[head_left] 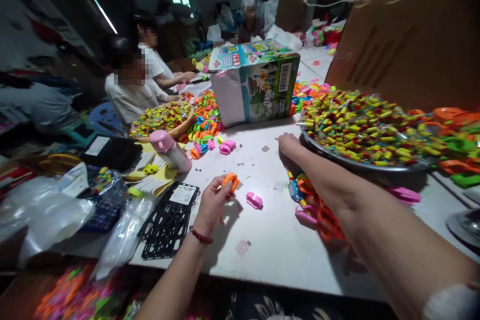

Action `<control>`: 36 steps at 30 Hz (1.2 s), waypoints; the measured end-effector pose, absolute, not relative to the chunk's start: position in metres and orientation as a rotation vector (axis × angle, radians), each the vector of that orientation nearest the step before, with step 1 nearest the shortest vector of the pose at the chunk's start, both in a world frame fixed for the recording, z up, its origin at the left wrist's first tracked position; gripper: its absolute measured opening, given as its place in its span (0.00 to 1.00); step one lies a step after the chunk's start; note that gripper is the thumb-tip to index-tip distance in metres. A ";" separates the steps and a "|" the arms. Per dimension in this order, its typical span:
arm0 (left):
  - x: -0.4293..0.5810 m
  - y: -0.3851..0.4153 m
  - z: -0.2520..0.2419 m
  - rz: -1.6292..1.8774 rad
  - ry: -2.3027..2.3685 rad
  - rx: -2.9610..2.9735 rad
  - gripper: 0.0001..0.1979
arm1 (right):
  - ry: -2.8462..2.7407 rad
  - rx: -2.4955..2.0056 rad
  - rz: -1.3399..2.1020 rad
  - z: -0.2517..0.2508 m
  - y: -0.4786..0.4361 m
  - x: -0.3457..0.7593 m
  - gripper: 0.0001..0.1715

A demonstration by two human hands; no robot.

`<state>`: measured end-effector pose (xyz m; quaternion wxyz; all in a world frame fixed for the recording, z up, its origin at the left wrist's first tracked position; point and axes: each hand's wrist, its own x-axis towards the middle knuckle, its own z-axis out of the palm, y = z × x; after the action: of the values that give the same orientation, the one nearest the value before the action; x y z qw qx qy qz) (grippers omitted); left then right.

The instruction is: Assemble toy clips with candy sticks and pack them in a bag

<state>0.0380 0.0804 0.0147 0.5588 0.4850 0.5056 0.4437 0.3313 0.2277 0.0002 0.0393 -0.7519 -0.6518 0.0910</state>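
Observation:
My left hand (pixel 213 197) is closed around an orange toy watch (pixel 230 183), just above the white table. Beside it on the tabletop lies a pink toy watch piece (pixel 254 200). My right hand (pixel 289 146) reaches forward to the left rim of a round metal tray (pixel 318 146) heaped with small yellow-and-red pieces in clear wrap (pixel 367 125). Its fingers are curled together, low over the table; what they hold, if anything, is too small to make out. Under my right forearm sit several orange, pink and blue toy watches (pixel 296 191).
A printed cardboard box (pixel 258 85) stands on the table (pixel 232 265) amid colourful plastic pieces (pixel 204 117). To the left are a pink bottle (pixel 170 151), a black plastic lattice sheet (pixel 168 225) and clear bags (pixel 127 225). Several people sit farther back. A large carton (pixel 408 45) rises at right.

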 end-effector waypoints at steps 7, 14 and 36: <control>0.037 0.011 0.023 1.112 1.012 1.083 0.14 | -2.002 -1.962 0.388 0.036 0.163 0.306 0.15; 0.060 -0.036 0.030 0.916 0.969 0.993 0.12 | -1.358 -1.205 1.321 0.037 0.001 0.274 0.17; 0.070 -0.069 0.022 1.221 1.036 2.054 0.05 | -1.351 -1.104 1.464 0.028 -0.083 0.261 0.17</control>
<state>0.0703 -0.0693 0.0221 0.2655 0.7603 0.3835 0.4521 0.2613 -0.0832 0.0284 0.4185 -0.4402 -0.5387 0.5838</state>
